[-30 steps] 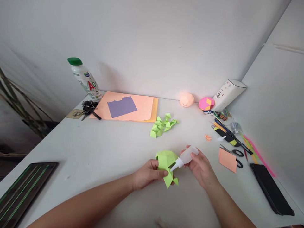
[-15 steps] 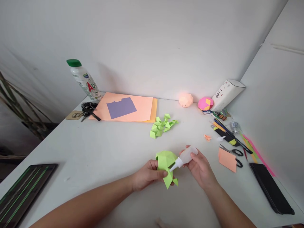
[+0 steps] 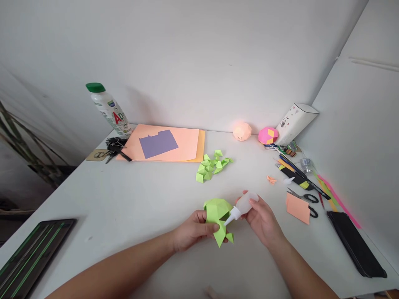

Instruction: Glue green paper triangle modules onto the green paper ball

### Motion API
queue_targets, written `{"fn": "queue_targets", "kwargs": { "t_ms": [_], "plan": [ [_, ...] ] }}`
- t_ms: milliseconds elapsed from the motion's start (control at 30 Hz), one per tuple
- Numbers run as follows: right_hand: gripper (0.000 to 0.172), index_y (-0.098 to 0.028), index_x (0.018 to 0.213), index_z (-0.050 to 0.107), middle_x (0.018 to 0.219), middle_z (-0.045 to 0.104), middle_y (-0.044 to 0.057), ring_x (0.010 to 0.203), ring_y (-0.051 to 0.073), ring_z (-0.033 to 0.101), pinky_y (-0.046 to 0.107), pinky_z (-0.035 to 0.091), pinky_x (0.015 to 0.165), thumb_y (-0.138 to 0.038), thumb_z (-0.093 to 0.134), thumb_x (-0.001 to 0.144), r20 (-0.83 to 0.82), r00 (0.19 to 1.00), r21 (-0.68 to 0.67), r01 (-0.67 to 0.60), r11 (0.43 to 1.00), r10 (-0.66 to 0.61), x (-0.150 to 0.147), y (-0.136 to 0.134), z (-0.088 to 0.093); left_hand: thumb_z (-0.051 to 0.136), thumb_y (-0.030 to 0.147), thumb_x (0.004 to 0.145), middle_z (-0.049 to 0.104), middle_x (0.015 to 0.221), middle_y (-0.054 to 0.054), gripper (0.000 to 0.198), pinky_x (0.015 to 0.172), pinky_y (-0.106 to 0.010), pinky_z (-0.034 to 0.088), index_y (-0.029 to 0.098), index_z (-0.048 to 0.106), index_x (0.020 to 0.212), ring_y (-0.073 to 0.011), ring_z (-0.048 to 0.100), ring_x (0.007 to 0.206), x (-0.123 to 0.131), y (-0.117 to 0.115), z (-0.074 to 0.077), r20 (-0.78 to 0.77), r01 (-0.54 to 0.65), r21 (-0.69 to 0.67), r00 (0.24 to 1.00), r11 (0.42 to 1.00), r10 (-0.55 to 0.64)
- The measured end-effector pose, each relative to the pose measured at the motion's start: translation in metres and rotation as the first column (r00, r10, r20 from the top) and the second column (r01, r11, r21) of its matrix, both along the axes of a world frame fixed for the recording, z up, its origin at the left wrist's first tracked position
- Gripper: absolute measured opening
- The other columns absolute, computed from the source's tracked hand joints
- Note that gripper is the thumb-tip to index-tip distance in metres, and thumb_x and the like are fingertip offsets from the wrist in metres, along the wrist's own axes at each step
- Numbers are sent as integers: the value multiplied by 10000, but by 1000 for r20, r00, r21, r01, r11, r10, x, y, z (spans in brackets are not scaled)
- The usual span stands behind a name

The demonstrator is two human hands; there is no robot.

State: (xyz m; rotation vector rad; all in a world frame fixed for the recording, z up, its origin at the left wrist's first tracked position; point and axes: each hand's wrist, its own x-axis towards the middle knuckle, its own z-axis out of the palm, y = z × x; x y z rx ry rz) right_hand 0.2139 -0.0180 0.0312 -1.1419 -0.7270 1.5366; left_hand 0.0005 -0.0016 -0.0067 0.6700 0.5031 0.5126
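Observation:
Between thumb and fingers, my left hand (image 3: 197, 228) grips a green folded-paper model (image 3: 216, 209), faceted and partly hollow, with pointed flaps hanging at its lower end. My right hand (image 3: 262, 216) is closed around a small white glue bottle (image 3: 247, 204), tilted so its narrow tip points down and left. That tip is at a flap of the paper model beside my left thumb; whether it touches cannot be made out. Beyond my hands lies a loose cluster of small green folded-paper pieces (image 3: 209, 168).
Peach paper sheets (image 3: 187, 143) with a purple piece lie at the back left beside a white bottle (image 3: 110, 112). Two paper balls (image 3: 242, 131) stand by the wall. On the right are scissors (image 3: 307, 198), a cutter (image 3: 296, 177) and a black case (image 3: 355, 245). A dark tablet (image 3: 37, 253) lies left.
The view has shifted slightly. Both hands keep their holds, and the glue bottle's tip has moved very little along the green paper flap.

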Motion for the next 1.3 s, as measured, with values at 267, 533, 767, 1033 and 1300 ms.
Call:
{"fn": "queue_targets", "kwargs": {
  "t_ms": [267,533,767,1033,1300],
  "plan": [
    [244,-210,1011,585,826,659,61,647,173,534,320,424,606,-378,606,835,-21,998,30,-58,998,59,1,-2,1,753,307,685,743,875,-142,292,825,-408,506,87,718,875,-272,695,826,1,0,4,-16,2,3,1000,1000,-2],
    [249,-208,995,588,823,659,58,649,180,531,319,423,602,-388,613,824,-4,999,25,-43,999,43,-1,-2,2,728,286,716,743,854,-135,256,885,-460,486,88,715,878,-292,690,866,0,-1,-1,2,-2,16,1000,1000,2],
    [235,-207,983,588,827,656,54,657,169,523,307,426,610,-384,612,832,-49,999,45,-16,999,18,-3,-3,4,724,291,720,741,852,-144,257,863,-431,497,79,716,864,-283,692,851,1,-2,-1,-4,6,27,1000,1000,-6],
    [227,-197,973,588,841,662,56,675,178,552,306,419,599,-373,608,830,-55,998,26,-18,999,20,-6,-3,-2,729,280,719,741,831,-130,246,858,-436,499,81,725,863,-277,690,839,2,-2,-1,8,-12,28,1000,1000,11],
    [217,-201,956,599,777,644,35,636,166,535,288,403,578,-380,594,834,-75,995,-37,-69,997,66,-2,-3,-4,737,284,714,739,852,-139,283,821,-391,515,74,723,904,-250,687,810,1,-2,1,-11,-9,19,1000,1000,9]
  ]
}}
